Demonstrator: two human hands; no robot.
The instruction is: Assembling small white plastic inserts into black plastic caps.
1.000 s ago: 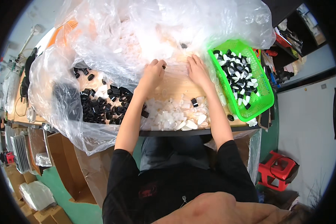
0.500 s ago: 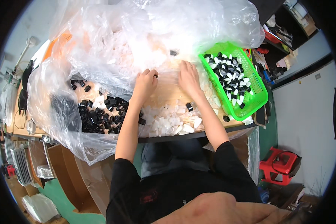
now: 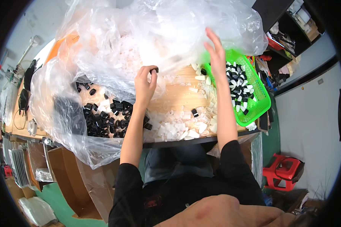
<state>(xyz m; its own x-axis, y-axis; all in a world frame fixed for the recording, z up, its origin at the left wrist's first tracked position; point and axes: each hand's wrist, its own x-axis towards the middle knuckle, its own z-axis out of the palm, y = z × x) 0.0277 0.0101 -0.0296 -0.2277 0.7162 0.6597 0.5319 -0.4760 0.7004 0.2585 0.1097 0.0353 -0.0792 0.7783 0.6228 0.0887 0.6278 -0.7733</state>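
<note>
My left hand (image 3: 144, 84) is over the middle of the table, pinching a small black cap-like part (image 3: 154, 70) between thumb and fingers. My right hand (image 3: 217, 60) is raised at the left rim of the green basket (image 3: 264, 100), its fingers stretched out and slightly blurred, against the clear plastic bag (image 3: 178, 26). Black-and-white pieces (image 3: 238, 83) fill much of the basket. Below my left forearm lies a pile of black parts (image 3: 102, 121). Small white translucent pieces (image 3: 170, 126) are spread along the near table edge, with one black part (image 3: 194, 112) among them.
Crumpled plastic sheeting (image 3: 49, 94) hangs over the table's left side and front edge. An orange container (image 3: 66, 43) shows through it at the far left. Cardboard boxes (image 3: 70, 181) stand below on the floor. A red stool (image 3: 282, 172) stands at the right, beneath dark shelves (image 3: 291, 30).
My right hand has lifted away from the tabletop, up and to the right beside the basket. The plastic bag's lower edge has shifted upward, uncovering more of the table. My left hand still pinches the black part.
</note>
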